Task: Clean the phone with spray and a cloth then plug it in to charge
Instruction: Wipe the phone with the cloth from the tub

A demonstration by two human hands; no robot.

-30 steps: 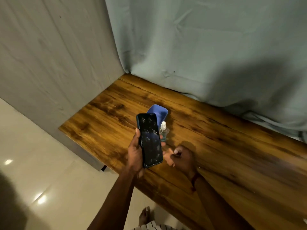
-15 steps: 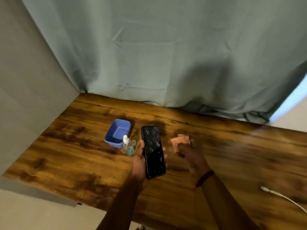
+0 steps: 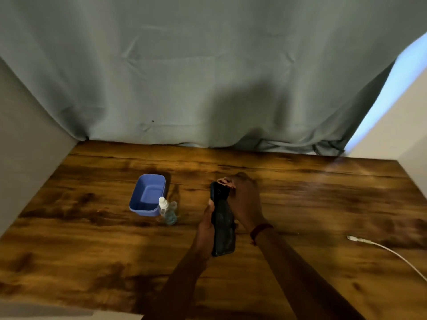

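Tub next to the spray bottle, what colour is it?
The tub is blue, a periwinkle shade; the head view shows it best.

The right hand (image 3: pixel 245 202), half a second ago holding the cloth (image 3: pixel 226 182) clear of the phone (image 3: pixel 221 225) on its right side, now presses the cloth onto the phone's far end. The left hand (image 3: pixel 206 224) now tilts the phone's screen toward the right hand.

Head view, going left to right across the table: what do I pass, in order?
Blue tub → spray bottle → left hand → phone → right hand → white charging cable. The cloth overlaps the phone and right hand, so it is left out.
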